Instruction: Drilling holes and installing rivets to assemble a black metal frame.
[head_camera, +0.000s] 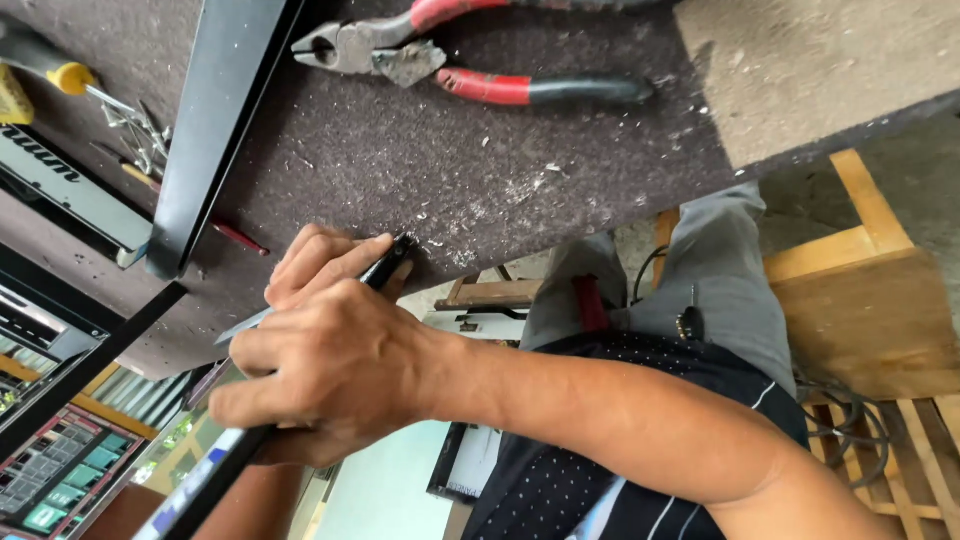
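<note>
Reaching in from lower right, right hand (330, 350) curled tight around slim black pen-like tool (385, 268), tip touching dark felt-covered table (420, 170) edge; red-handled steel pliers (450, 60) well beyond.

The pliers (470, 60) have red and black handles. Below them, the shirt (560, 470) is black with white dots; the trousers (720, 270) are grey.

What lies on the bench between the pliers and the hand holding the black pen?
Only bare dark mat dusted with pale filings, in the head view; nothing else lies between the pliers and the right hand gripping the black pen.
</note>
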